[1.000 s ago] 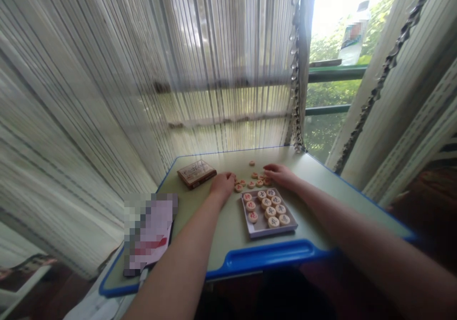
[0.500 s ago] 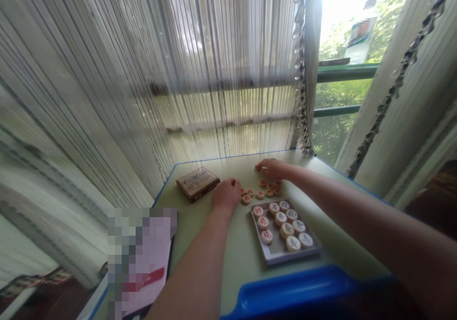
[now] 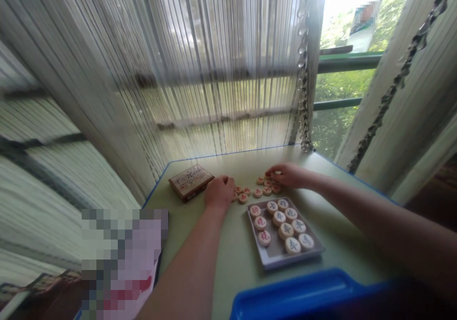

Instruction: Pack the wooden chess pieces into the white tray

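Near the middle of the table, my left hand [image 3: 219, 192] rests with its fingers curled in, beside the loose red-marked xiangqi pieces [image 3: 243, 198]; whatever lies inside the fingers is hidden. Farther back and to the right, my right hand [image 3: 287, 174] has its fingertips closed on a xiangqi piece [image 3: 268, 175] at the back of the group. In front of the hands lies a shallow grey box tray [image 3: 268, 258]. A column of red-marked pieces [image 3: 260, 223] stands at its left, and blue-marked pieces [image 3: 286, 230] fill its right side.
A brown printed box lid [image 3: 191, 182] lies left of my left hand. Along the table's front edge is a blue plastic part [image 3: 293, 291]. String curtains [image 3: 221, 34] hang behind the table, and a pink, pixelated item [image 3: 139, 253] is at the lower left.
My right hand has moved right and nearer, from beyond the loose pieces to the back of their group. My left hand stays by the pieces. The whole view has shifted slightly.
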`<state>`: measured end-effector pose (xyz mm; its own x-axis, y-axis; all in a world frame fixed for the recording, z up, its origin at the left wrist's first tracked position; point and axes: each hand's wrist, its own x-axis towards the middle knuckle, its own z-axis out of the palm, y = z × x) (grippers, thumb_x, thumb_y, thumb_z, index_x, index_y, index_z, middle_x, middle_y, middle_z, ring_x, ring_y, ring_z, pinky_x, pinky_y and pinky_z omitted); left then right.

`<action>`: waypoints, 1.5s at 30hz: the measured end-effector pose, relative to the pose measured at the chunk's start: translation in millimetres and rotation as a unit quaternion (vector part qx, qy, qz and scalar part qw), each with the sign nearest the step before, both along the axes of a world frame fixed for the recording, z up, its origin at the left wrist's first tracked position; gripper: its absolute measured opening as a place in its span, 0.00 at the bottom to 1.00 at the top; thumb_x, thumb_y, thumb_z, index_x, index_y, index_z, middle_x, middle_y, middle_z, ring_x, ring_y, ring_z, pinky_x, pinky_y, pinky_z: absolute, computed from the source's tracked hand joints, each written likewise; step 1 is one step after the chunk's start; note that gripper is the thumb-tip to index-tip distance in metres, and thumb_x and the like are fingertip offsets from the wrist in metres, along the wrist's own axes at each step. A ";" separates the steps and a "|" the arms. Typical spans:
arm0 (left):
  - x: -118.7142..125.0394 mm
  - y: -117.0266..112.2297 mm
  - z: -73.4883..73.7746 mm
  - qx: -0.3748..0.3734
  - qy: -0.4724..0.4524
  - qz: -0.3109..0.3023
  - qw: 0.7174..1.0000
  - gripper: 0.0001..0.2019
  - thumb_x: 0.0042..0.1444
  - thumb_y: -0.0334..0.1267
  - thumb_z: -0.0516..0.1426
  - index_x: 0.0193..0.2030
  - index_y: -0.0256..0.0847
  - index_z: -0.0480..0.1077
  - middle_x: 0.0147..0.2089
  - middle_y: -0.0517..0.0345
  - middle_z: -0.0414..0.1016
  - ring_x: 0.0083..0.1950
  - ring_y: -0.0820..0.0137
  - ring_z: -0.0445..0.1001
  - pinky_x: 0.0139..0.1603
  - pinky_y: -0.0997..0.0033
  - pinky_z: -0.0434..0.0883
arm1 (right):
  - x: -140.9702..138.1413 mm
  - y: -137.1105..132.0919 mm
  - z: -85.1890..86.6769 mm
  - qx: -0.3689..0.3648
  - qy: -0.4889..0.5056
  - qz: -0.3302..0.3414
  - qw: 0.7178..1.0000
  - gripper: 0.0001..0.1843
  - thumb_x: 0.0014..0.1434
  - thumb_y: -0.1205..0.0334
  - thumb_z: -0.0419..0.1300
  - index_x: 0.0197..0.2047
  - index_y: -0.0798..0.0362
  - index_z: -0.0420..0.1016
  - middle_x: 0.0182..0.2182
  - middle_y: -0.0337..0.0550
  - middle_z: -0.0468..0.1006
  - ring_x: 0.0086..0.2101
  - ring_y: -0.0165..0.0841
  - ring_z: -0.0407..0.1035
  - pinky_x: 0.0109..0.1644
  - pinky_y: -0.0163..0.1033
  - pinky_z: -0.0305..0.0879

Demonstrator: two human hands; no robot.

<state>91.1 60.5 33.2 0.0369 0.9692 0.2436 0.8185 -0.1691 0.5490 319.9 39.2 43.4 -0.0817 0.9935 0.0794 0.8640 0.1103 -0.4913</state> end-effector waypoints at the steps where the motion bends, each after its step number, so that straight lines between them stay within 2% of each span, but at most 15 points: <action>1: -0.2 0.5 -0.5 0.001 -0.001 0.001 1.000 0.15 0.53 0.43 0.48 0.28 0.42 0.75 0.30 0.54 0.78 0.35 0.67 0.74 0.33 0.72 0.64 | -0.1 -4.9 -1.9 0.031 -0.003 0.013 0.999 0.15 0.54 0.64 0.53 0.43 0.53 0.77 0.41 0.45 0.78 0.40 0.36 0.71 0.46 0.38 0.66; 3: -0.7 1.6 -1.7 0.003 -0.004 -0.002 1.000 0.15 0.52 0.43 0.48 0.28 0.42 0.75 0.31 0.54 0.78 0.35 0.67 0.74 0.33 0.72 0.64 | 1.5 -12.9 -4.9 0.065 0.012 0.041 0.997 0.16 0.55 0.63 0.52 0.43 0.53 0.77 0.41 0.45 0.78 0.41 0.35 0.71 0.47 0.37 0.65; 5: -1.0 2.6 -2.7 0.005 -0.003 -0.009 1.000 0.15 0.52 0.43 0.48 0.28 0.42 0.75 0.31 0.54 0.78 0.34 0.67 0.74 0.33 0.72 0.64 | 5.1 -17.9 -5.2 0.054 0.019 0.049 0.997 0.17 0.57 0.60 0.51 0.43 0.54 0.77 0.40 0.45 0.79 0.38 0.34 0.72 0.43 0.36 0.66; 13: -0.2 3.9 -2.4 0.006 0.014 -0.011 1.000 0.15 0.53 0.43 0.49 0.30 0.41 0.76 0.33 0.53 0.78 0.35 0.67 0.74 0.33 0.72 0.64 | 13.7 -25.7 10.3 0.052 -0.090 0.153 0.983 0.16 0.54 0.59 0.56 0.44 0.54 0.76 0.39 0.47 0.77 0.36 0.35 0.71 0.40 0.37 0.65; 17: -0.6 2.3 -1.8 0.014 0.023 -0.024 0.999 0.15 0.53 0.42 0.49 0.30 0.41 0.76 0.33 0.53 0.78 0.35 0.67 0.74 0.34 0.72 0.65 | 15.9 -27.5 13.0 0.041 -0.115 0.133 0.984 0.17 0.51 0.64 0.57 0.45 0.56 0.75 0.38 0.48 0.78 0.35 0.35 0.71 0.39 0.37 0.65; 24: -2.1 1.4 -3.8 0.027 0.030 -0.048 0.998 0.16 0.53 0.42 0.48 0.32 0.41 0.76 0.33 0.52 0.78 0.35 0.67 0.74 0.34 0.72 0.65 | 23.5 -20.9 5.1 0.064 -0.130 0.135 0.980 0.12 0.49 0.65 0.56 0.38 0.54 0.77 0.35 0.44 0.78 0.33 0.33 0.70 0.37 0.35 0.65; 28: -2.4 1.4 -2.4 0.023 0.045 -0.046 0.998 0.16 0.53 0.43 0.49 0.33 0.40 0.76 0.33 0.52 0.78 0.35 0.67 0.74 0.34 0.72 0.64 | 22.3 -21.8 7.2 0.118 -0.123 0.108 0.979 0.11 0.49 0.66 0.57 0.36 0.55 0.77 0.33 0.45 0.77 0.31 0.32 0.70 0.36 0.35 0.65; 31: -3.2 1.2 -1.1 0.024 0.054 -0.057 0.997 0.16 0.54 0.43 0.49 0.34 0.40 0.76 0.34 0.52 0.78 0.36 0.67 0.73 0.34 0.72 0.64 | 16.0 -28.9 14.6 0.186 -0.080 0.109 0.973 0.12 0.50 0.64 0.57 0.39 0.55 0.75 0.33 0.45 0.77 0.30 0.30 0.69 0.36 0.35 0.64; 34: -3.9 0.7 -0.3 0.024 0.060 -0.060 0.996 0.16 0.54 0.43 0.49 0.36 0.39 0.76 0.35 0.51 0.78 0.36 0.68 0.73 0.34 0.73 0.64 | 5.2 -41.2 23.4 0.217 -0.035 0.147 0.964 0.10 0.51 0.63 0.58 0.38 0.54 0.75 0.33 0.44 0.76 0.30 0.29 0.68 0.36 0.34 0.64; 39: -4.4 -0.2 -0.1 0.027 0.066 -0.066 0.995 0.16 0.55 0.43 0.49 0.36 0.39 0.76 0.36 0.50 0.78 0.37 0.67 0.73 0.35 0.73 0.64 | -19.0 -64.9 29.2 0.149 0.013 0.266 0.952 0.07 0.49 0.63 0.60 0.34 0.53 0.74 0.32 0.40 0.75 0.31 0.27 0.67 0.36 0.33 0.64; 45: -4.2 0.3 -0.3 0.027 0.072 -0.060 0.995 0.16 0.55 0.44 0.49 0.36 0.40 0.76 0.37 0.50 0.78 0.38 0.67 0.73 0.37 0.72 0.65 | -43.3 -88.1 26.6 0.149 -0.020 0.342 0.928 0.07 0.49 0.62 0.61 0.34 0.53 0.74 0.32 0.42 0.72 0.30 0.29 0.65 0.35 0.34 0.62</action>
